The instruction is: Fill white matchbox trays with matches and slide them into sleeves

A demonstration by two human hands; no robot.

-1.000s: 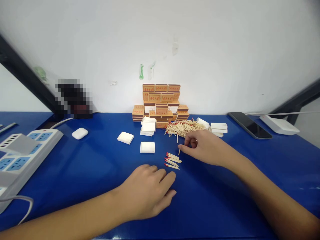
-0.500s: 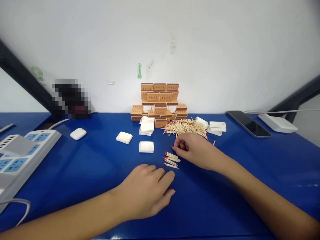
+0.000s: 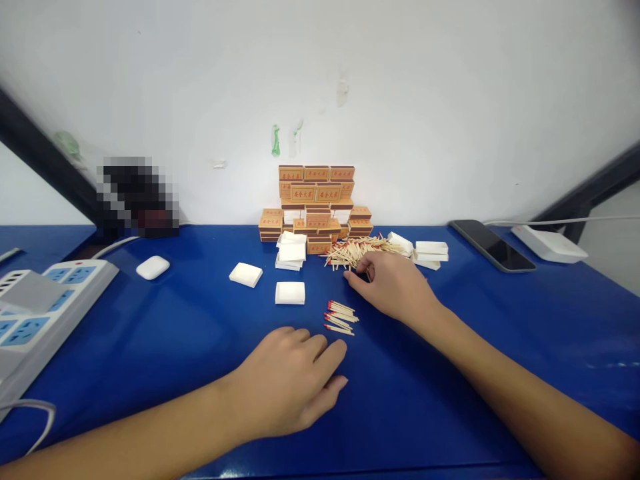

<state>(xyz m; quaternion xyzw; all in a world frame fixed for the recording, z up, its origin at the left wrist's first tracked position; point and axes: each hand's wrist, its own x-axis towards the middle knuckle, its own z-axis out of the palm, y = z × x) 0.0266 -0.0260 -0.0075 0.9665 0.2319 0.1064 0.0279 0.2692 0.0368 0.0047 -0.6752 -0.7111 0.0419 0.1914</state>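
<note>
My right hand (image 3: 387,280) is at the front edge of a heap of loose matches (image 3: 350,252). Its thumb and index finger are parted, and no match shows between them. The other fingertips are partly hidden. My left hand (image 3: 295,380) rests on the blue table, fingers loosely bent and thumb apart, holding nothing. Between the hands lies a small group of matches (image 3: 341,317), red heads pointing left. A white matchbox tray (image 3: 290,293) lies beyond my left hand, with another white tray (image 3: 246,274) to its left.
Matchboxes (image 3: 316,193) are stacked against the wall. White trays are piled (image 3: 291,252) before them, and more trays (image 3: 431,251) lie right of the heap. A phone (image 3: 493,245) and white box (image 3: 549,244) are at right; a power strip (image 3: 75,313) and white case (image 3: 153,267) at left.
My right hand has moved away from the small match group, back to the heap. A red tip seen at its fingertips before no longer shows. My left hand has stayed in place.
</note>
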